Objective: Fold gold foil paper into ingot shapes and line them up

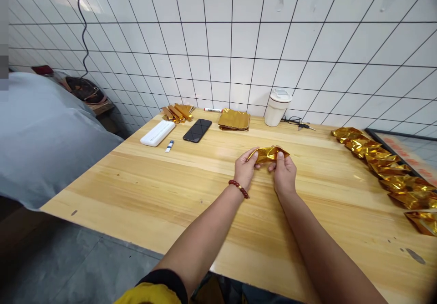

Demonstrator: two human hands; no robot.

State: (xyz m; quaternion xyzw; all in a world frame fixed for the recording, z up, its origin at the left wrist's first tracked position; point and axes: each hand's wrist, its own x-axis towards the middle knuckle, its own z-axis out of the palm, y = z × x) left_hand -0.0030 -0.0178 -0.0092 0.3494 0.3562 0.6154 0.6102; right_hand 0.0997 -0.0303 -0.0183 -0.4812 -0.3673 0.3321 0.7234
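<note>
With left hand (244, 169) and right hand (286, 173), pinching a folded gold foil piece (266, 155) at its two ends, thumbs on the upper side and fingers partly hidden below. Clamped firmly on the foil, each hand at its own end, with the shiny middle part exposed between them. Held in front of the body, over the wooden tabletop (164, 195); not possible to tell whether touching the wood or a little raised. Around the left wrist, a dark red bead bracelet (239, 189).

Beyond the hands, near the tiled wall (218, 40), a stack of gold foil sheets (234, 119), and just beside it a marker pen (212, 110). To the left, a fan of gold foil strips (177, 112), then a white power bank (157, 133), a black smartphone (197, 130) and a small white-and-blue tube (170, 146), all lying flat. Right of the stack, a white lidded cup (276, 110), standing upright, with eyeglasses (292, 120) and keys (306, 127) close by.

Along the right side, well apart from the hands, a row of folded gold foil pieces (384, 160), mostly overlapping, beside a black-framed board (408, 151).
</note>
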